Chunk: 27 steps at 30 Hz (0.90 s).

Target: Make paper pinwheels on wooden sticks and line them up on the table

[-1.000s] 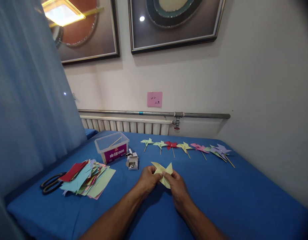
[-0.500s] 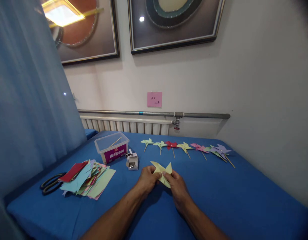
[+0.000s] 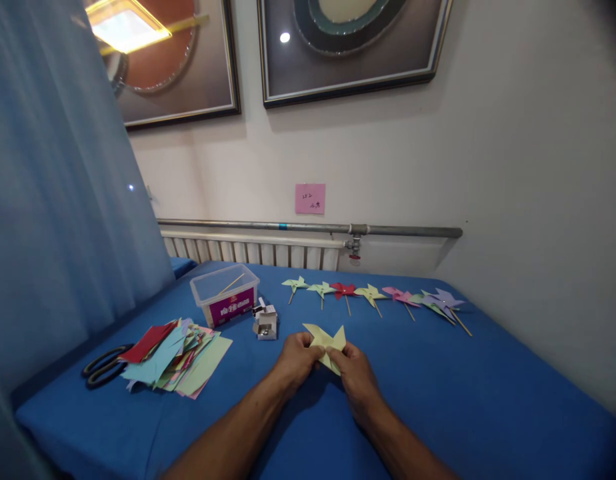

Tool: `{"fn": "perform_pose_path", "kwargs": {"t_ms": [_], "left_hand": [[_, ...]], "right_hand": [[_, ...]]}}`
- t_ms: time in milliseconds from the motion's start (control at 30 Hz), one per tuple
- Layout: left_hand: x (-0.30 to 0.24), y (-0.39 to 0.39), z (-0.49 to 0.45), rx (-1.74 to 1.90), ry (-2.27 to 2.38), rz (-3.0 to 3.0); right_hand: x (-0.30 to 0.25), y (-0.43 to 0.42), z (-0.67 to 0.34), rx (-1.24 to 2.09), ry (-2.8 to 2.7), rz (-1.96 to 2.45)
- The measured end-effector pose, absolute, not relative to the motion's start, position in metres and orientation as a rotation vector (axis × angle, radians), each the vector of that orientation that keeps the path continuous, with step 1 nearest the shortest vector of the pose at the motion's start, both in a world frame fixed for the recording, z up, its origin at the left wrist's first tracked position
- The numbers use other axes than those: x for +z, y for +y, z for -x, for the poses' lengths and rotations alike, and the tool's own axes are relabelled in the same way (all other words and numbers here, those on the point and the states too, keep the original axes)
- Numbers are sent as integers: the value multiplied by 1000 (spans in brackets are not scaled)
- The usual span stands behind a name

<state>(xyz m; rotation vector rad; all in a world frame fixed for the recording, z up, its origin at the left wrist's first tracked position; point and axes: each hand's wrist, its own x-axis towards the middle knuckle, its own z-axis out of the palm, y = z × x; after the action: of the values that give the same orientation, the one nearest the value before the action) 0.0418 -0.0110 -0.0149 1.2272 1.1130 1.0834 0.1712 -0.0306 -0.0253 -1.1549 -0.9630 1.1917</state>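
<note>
L hand (image 3: 294,357) + R hand (image 3: 359,375) pinch pale-yellow paper pinwheel (image 3: 325,338): folded, prob. unmounted; multicol. stick-mounted paper pinwheels (image 3: 370,293) behind look done.

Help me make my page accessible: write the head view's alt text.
Left hand and right hand hold folded yellow paper over a blue surface. Beyond lies a row of pinwheels on sticks; at left are a plastic tub, paper pile and scissors.

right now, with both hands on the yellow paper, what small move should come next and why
Perhaps reach the left hand to the small open box, leaving the right hand pinching the folded yellow paper: both thumbs press near its middle, no fastener shows there, and the box, with shiny bits inside, sits nearer the left hand.
</note>
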Motion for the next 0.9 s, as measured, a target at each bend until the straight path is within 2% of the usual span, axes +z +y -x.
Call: {"fn": "perform_pose_path", "kwargs": {"t_ms": [433,733,900], "left_hand": [[-15,-8,-39,1090,1076,-1172],[6,-11,-27,1278,994,-1001],[10,0,-13,1405,1100,-1054]], "right_hand": [[-20,-32,-172,1180,-994,1169],[-24,-33,-173,1219,-998,1137],[-38,-25,-177,1209,-1048,1157]]}}
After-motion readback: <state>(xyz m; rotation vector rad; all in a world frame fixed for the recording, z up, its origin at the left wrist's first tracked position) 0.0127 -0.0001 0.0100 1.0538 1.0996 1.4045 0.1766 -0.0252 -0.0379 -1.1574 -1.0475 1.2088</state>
